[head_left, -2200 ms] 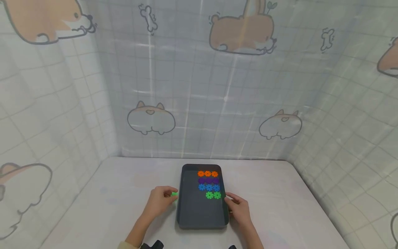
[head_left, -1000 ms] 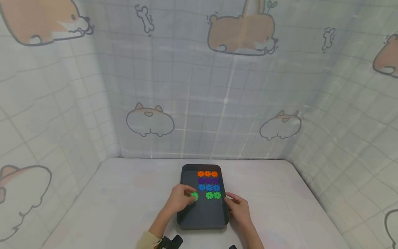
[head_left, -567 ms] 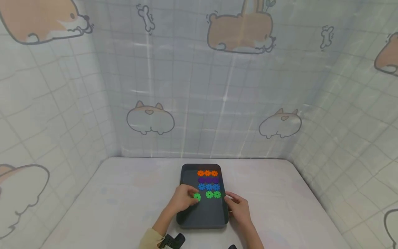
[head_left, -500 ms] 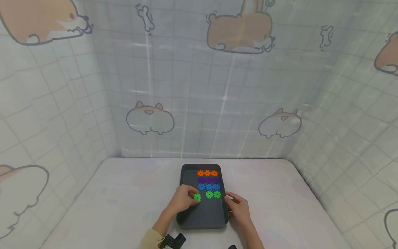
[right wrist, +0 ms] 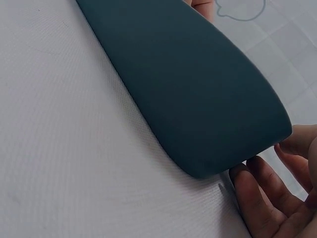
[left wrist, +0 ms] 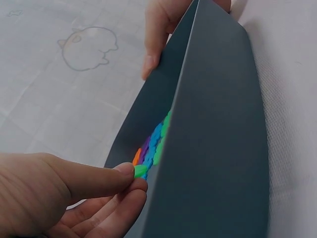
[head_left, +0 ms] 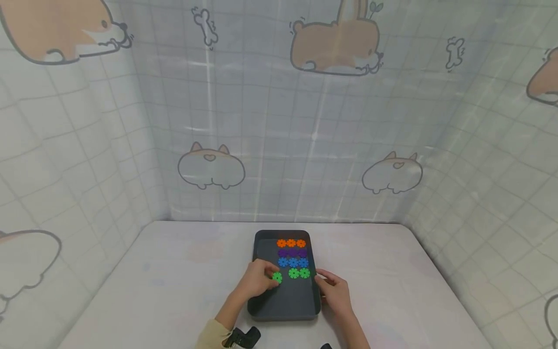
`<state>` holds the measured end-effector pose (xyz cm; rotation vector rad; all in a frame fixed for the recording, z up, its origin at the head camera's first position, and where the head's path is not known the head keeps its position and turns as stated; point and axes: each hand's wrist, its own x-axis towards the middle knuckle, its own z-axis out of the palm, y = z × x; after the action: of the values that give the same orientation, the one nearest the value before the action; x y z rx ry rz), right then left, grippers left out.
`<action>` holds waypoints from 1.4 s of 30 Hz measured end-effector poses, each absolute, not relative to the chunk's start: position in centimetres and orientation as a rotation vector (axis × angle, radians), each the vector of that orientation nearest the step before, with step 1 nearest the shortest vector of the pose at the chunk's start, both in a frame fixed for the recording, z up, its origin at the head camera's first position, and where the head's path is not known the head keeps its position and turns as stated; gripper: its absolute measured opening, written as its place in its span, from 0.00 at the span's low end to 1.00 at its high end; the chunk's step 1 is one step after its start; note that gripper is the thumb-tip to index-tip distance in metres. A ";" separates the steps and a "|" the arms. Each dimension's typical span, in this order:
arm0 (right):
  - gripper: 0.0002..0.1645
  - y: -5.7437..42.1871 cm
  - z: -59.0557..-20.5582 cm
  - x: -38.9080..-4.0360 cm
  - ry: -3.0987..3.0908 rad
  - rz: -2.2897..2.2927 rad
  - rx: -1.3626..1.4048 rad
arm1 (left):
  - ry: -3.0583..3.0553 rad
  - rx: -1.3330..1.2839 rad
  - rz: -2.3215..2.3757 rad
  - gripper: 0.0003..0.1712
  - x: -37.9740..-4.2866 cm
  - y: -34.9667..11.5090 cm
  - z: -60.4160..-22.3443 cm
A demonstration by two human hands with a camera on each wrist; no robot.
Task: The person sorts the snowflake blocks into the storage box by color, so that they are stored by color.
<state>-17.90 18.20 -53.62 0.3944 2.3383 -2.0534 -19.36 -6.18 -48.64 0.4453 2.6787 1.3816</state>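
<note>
My left hand [head_left: 255,280] pinches a green snowflake-shaped plastic disc [head_left: 277,277] between thumb and fingers, over the left half of a dark grey tray [head_left: 285,303]. In the left wrist view the pinched green disc [left wrist: 141,171] is partly covered by the thumb. To its right in the tray, with a gap between, lie two green discs [head_left: 299,273] side by side. Beyond them come rows of three blue discs [head_left: 293,262], three purple discs [head_left: 293,253] and three orange discs [head_left: 291,243]. My right hand [head_left: 336,292] holds the tray's right edge, its thumb at the rim.
The tray stands on a white-covered table [head_left: 187,281]. Pale curtains [head_left: 279,145] with cartoon dogs and grid lines enclose the back and both sides. A black wrist device [head_left: 244,338] sits by the left sleeve.
The left hand has come from outside the tray's left side to over its inside, carrying the green disc. Lately it has moved only slightly. The right hand has stayed at the tray's edge.
</note>
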 end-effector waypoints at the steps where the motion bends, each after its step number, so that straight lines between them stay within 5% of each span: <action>1: 0.22 18.2 -53.6 -17.9 2.339 -2.053 0.393 | 2.678 0.445 1.380 0.18 -19.4 -6.2 -48.6; 42: 0.22 18.1 -53.0 -17.7 2.333 -2.045 0.402 | 2.695 0.423 1.323 0.14 -19.6 -5.7 -48.7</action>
<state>-17.67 18.11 -53.05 0.4016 2.3327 -2.0447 -19.63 -5.71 -48.67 0.4232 2.6946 1.3227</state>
